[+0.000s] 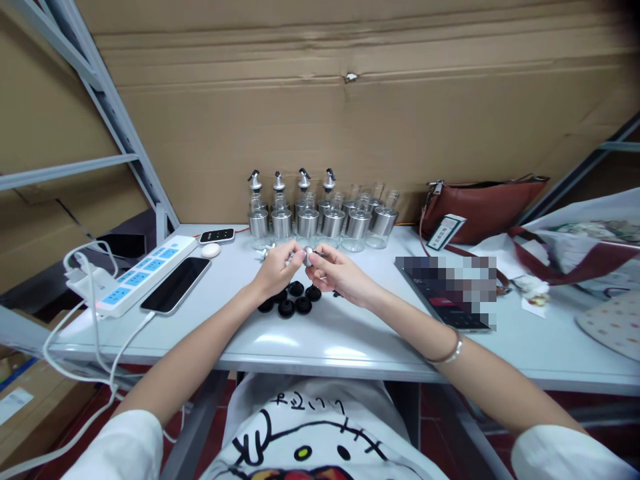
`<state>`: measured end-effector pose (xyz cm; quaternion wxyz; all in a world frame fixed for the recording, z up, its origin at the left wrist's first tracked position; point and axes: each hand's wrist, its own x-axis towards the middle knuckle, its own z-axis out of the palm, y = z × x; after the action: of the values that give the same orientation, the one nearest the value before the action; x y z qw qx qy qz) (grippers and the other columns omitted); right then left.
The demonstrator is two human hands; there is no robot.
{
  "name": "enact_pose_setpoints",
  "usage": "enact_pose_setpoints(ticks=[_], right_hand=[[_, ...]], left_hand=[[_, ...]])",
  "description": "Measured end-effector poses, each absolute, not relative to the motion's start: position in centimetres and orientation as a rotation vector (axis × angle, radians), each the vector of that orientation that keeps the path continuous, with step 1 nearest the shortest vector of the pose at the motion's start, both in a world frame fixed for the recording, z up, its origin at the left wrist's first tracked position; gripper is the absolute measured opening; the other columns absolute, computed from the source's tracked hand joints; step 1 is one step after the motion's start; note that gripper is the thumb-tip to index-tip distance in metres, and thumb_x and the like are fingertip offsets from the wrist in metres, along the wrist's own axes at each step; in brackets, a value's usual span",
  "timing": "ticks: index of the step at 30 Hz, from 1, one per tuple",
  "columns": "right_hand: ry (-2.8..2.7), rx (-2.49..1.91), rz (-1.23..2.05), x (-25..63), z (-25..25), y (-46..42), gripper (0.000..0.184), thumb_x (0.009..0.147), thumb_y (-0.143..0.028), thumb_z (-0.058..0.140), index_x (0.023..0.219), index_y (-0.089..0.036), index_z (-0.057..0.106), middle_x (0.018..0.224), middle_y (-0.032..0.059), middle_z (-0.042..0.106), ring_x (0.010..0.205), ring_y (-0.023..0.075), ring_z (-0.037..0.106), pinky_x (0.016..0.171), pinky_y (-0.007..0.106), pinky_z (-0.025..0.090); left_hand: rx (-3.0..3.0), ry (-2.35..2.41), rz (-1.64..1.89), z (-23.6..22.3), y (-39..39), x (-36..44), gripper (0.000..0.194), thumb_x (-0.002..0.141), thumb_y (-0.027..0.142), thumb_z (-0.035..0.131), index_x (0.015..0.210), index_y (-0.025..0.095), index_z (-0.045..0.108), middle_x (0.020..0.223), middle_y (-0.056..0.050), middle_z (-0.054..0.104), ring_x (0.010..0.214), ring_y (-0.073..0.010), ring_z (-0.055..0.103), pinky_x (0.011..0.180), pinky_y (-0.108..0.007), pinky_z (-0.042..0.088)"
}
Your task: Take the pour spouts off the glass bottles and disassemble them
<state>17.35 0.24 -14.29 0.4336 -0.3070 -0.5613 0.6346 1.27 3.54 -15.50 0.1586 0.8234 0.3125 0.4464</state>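
Bench (310, 343): bottles (307, 225) stand behind, black caps (287, 308) sit nearer, presumably for reach; left hand (276, 268) and right hand (345, 273) pinch one silver piece (308, 257), apparently steadying it.

Left hand (275, 271), right hand (339, 272): both pinching a silver part (307, 256)
Bottles (307, 224): steel-banded glass, clustered behind
Black discs (287, 308): on desk (310, 343), nearer
Bag (487, 212): reddish-brown, right

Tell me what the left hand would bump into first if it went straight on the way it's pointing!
The left hand would probably meet the silver pourer piece between the two hands first, then the right hand just beyond, though depth there is hard to judge.
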Motion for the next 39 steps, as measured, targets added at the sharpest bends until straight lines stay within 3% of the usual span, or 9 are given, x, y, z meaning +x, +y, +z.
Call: enact_pose_setpoints(ticks=[8,13,19,23,30,34,37,39], right_hand=[[-1.375,-0.777,1.58,17.2,-14.2,0.0,0.048,0.073,-0.054,0.066,0.062,-0.02,0.034,0.046,-0.0097,0.032,0.04,0.0032,0.024,0.037,0.016,0.011],[-1.499,-0.718,1.352,16.8,-14.6,-0.6,0.045,0.079,-0.053,0.058,0.06,-0.02,0.034,0.045,-0.009,0.032,0.039,0.004,0.024,0.038,0.018,0.016],[-1.895,-0.816,0.793,17.3,-14.7,-0.7,0.036,0.086,-0.041,0.048,0.059,-0.02,0.035,0.048,-0.0064,0.037,0.045,0.0062,0.032,0.045,0.02,0.025],[-2.169,-0.782,0.378,18.3,-14.3,-0.2,0.027,0.085,-0.032,0.048,0.063,-0.019,0.041,0.049,-0.0064,0.039,0.044,0.0059,0.031,0.045,0.02,0.024],[-2.424,-0.696,-0.365,19.1,-13.1,-0.2,0.03,0.09,-0.033,0.043,0.065,-0.018,0.049,0.055,-0.0005,0.05,0.045,0.0095,0.033,0.047,0.026,0.019],[-2.364,-0.827,-0.134,18.9,-13.0,-0.3,0.023,0.086,-0.032,0.05,0.066,-0.019,0.051,0.06,0.0009,0.053,0.05,0.0112,0.041,0.051,0.026,0.026],[-2.126,-0.928,0.368,18.9,-13.3,0.1,0.013,0.078,-0.032,0.059,0.079,-0.02,0.055,0.067,0.0007,0.058,0.06,0.0131,0.051,0.055,0.025,0.034],[-1.894,-0.932,0.822,18.9,-13.4,0.5,0.024,0.078,-0.04,0.059,0.09,-0.02,0.053,0.071,0.0014,0.06,0.063,0.0139,0.055,0.052,0.024,0.037]], left_hand=[[1.875,0.726,0.773,-14.8,3.6,1.6,0.061,0.084,0.067,0.03,0.046,0.019,0.026,0.041,0.005,0.031,0.041,-0.0071,0.034,0.048,-0.025,0.03],[1.862,0.714,0.653,-12.6,2.9,0.9,0.06,0.083,0.065,0.034,0.045,0.02,0.025,0.039,0.005,0.03,0.039,-0.0069,0.034,0.048,-0.025,0.029],[1.965,0.704,0.525,-12.2,3.1,0.2,0.055,0.087,0.059,0.032,0.049,0.019,0.024,0.04,0.006,0.026,0.039,-0.0069,0.034,0.048,-0.024,0.029],[2.028,0.689,0.462,-12.7,3.8,-0.3,0.056,0.088,0.058,0.028,0.048,0.019,0.025,0.038,0.004,0.03,0.039,-0.0072,0.034,0.048,-0.024,0.031],[2.082,0.714,0.358,-12.7,4.1,-0.7,0.058,0.09,0.057,0.025,0.048,0.019,0.029,0.036,0.003,0.037,0.039,-0.0077,0.036,0.05,-0.024,0.034],[2.093,0.737,0.405,-12.6,4.1,-0.8,0.058,0.09,0.058,0.024,0.048,0.019,0.03,0.037,0.003,0.039,0.039,-0.0088,0.037,0.052,-0.025,0.034],[2.177,0.852,0.682,-13.0,3.9,-0.4,0.063,0.089,0.06,0.018,0.045,0.018,0.035,0.041,0.0,0.042,0.045,-0.0104,0.04,0.057,-0.026,0.037],[2.292,0.944,0.907,-13.4,3.7,0.0,0.066,0.088,0.063,0.014,0.045,0.018,0.038,0.044,-0.001,0.045,0.049,-0.0117,0.041,0.063,-0.028,0.038]])
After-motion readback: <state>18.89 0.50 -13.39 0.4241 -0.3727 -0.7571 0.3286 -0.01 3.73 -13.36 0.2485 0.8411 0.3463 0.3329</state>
